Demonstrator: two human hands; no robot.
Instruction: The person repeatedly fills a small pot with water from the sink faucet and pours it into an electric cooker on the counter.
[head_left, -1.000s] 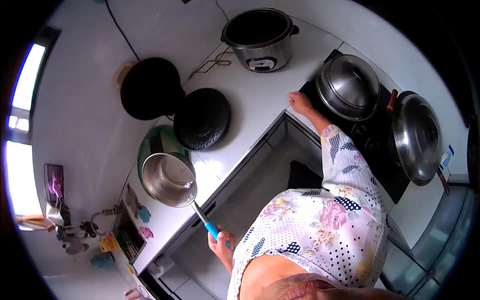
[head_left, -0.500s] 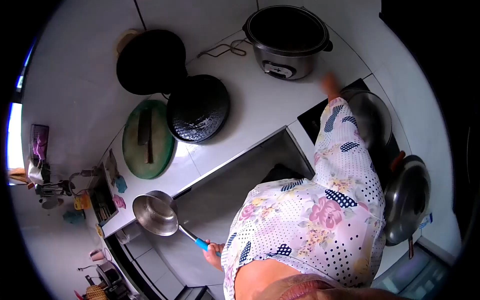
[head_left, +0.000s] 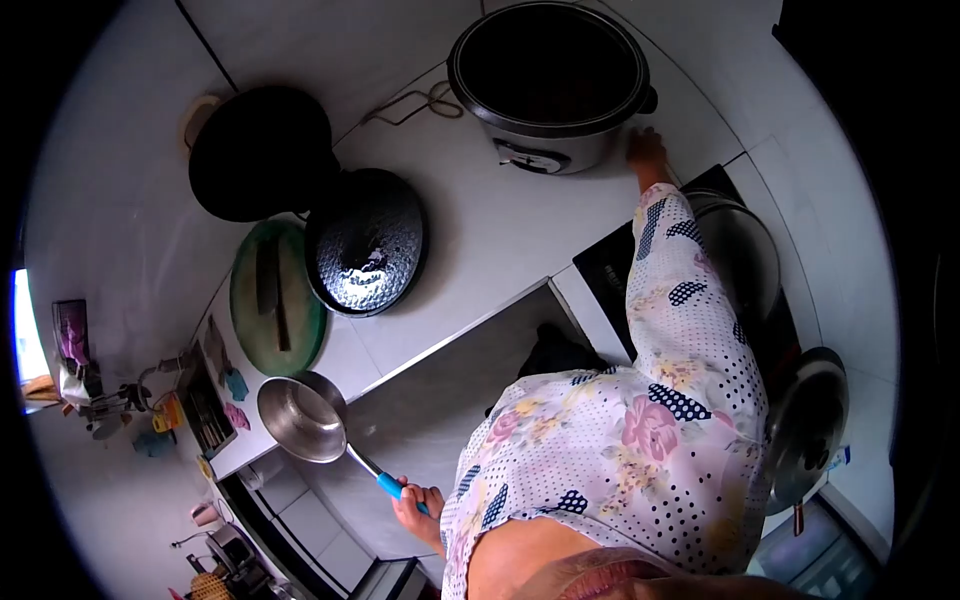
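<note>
Left of the rice cooker (head_left: 548, 85), well apart from it, our left hand (head_left: 418, 505) was clenched on the blue handle of the steel saucepan (head_left: 302, 419), held off the surface (head_left: 490, 230) edge. Our right hand (head_left: 645, 148) lay touching the cooker's right side; we could not tell its grip. We judged it best to keep the pan level and steady the cooker.

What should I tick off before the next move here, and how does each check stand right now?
1. Left hand closed on the blue handle: ok.
2. Saucepan looks empty, nothing to spill: ok.
3. Rice cooker open, no lid on it: ok.
4. Right hand touching the rice cooker: cannot tell; it lies beside its base.
5. Bare counter between rice cooker and black lid: ok.
</note>
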